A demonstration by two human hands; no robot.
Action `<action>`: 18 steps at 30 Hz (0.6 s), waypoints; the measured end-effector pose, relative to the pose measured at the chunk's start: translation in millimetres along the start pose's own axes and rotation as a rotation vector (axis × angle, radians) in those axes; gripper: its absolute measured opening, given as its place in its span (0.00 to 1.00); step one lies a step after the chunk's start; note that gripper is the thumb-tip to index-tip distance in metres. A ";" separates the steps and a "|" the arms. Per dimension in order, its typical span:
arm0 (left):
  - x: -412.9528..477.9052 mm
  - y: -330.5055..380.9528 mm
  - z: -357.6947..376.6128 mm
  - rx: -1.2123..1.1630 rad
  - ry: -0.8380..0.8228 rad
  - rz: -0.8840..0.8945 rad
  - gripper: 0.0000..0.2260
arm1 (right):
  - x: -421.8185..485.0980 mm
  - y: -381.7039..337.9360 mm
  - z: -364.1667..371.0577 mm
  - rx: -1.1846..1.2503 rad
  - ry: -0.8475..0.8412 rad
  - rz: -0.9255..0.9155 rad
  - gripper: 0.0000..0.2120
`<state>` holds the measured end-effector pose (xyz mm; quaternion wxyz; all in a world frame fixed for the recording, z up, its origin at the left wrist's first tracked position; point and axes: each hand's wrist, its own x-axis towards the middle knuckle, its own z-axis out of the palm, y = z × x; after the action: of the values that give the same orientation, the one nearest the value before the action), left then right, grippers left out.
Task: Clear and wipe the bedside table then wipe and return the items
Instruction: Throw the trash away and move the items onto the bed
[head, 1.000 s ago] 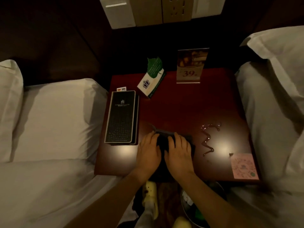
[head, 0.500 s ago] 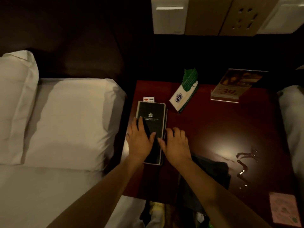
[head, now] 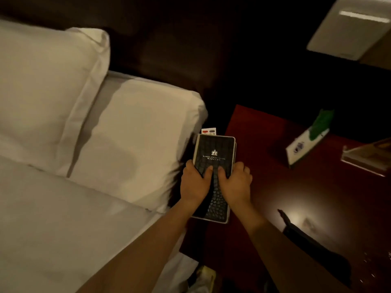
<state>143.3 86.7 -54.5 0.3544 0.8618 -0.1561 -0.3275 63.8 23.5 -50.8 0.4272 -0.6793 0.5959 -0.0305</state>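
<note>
A black textured hotel folder (head: pixel 213 153) with a crest on its cover is held over the left edge of the dark red bedside table (head: pixel 264 144). My left hand (head: pixel 193 182) grips its left side and my right hand (head: pixel 234 182) grips its right side, thumbs on the cover. A small card (head: pixel 209 131) with coloured marks sticks out beyond the folder's far end. A dark cloth (head: pixel 317 248) lies on the table near my right forearm. A green and white tissue pack (head: pixel 306 140) and a tilted sign stand (head: pixel 368 157) sit at the table's far right.
A bed with white sheets (head: pixel 63 218) and a pillow (head: pixel 42 85) lies to the left, right against the table. A wall switch panel (head: pixel 349 30) hangs at the upper right. A yellowish object (head: pixel 205 275) shows on the floor below the table edge.
Both hands left the dark cloth, moved to the black folder and took hold of it. The folder has shifted left to the table's edge. My view has swung left toward the bed.
</note>
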 end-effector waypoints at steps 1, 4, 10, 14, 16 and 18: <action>2.1 -5.5 -10.1 -0.022 0.028 -0.011 0.20 | -1.7 -9.7 8.9 -0.021 -0.010 -0.022 0.18; 10.1 -23.4 -42.8 -0.035 0.127 -0.062 0.20 | -6.9 -37.2 38.5 -0.054 -0.075 -0.092 0.18; 31.6 -57.0 -113.6 -0.044 0.279 -0.132 0.22 | -14.0 -91.1 100.1 0.030 -0.290 -0.130 0.20; 47.6 -76.1 -149.9 -0.033 0.357 -0.197 0.23 | -16.9 -123.6 129.8 0.079 -0.491 -0.170 0.21; 53.0 -84.6 -162.0 0.019 0.381 -0.224 0.22 | -19.9 -132.1 139.7 -0.017 -0.561 -0.237 0.21; 55.3 -90.7 -168.6 0.103 0.366 -0.228 0.22 | -22.3 -132.6 145.6 -0.223 -0.555 -0.351 0.21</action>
<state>301.2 208.3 -54.2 0.2932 0.9359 -0.0070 -0.1952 241.5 111.4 -50.8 0.4843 -0.7965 0.3305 0.1477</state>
